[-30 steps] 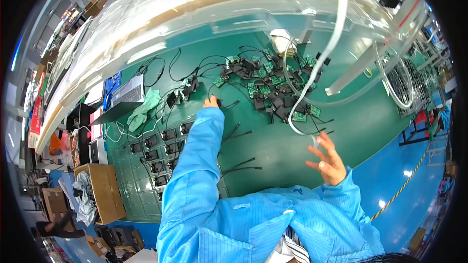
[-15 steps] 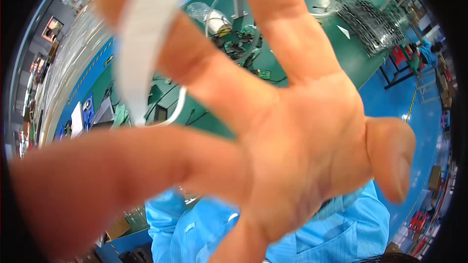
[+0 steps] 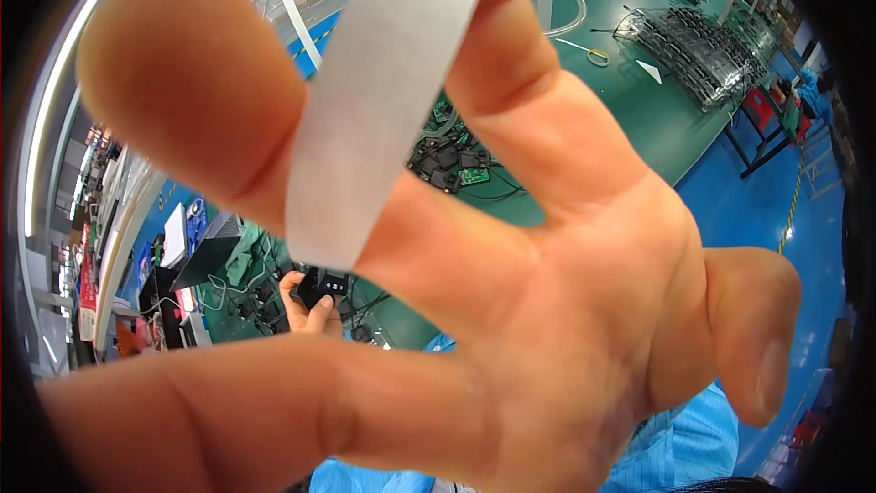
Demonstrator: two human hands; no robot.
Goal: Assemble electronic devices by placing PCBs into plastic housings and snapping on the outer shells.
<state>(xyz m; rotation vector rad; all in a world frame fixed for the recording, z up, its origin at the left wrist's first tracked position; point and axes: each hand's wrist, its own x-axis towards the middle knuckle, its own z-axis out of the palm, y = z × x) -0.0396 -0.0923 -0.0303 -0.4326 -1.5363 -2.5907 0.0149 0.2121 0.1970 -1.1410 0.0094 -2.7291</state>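
Head view: right hand (image 3: 547, 310) spread open; left hand (image 3: 306, 310) grips small black module (image 3: 321, 288).

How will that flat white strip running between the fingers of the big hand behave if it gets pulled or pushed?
The white strip looks thin and flat like a ribbon, so it probably flexes rather than pushes stiffly. It threads between fingers of the right hand, suggesting it is light. Its smooth, plain surface may slide through a loose grip.
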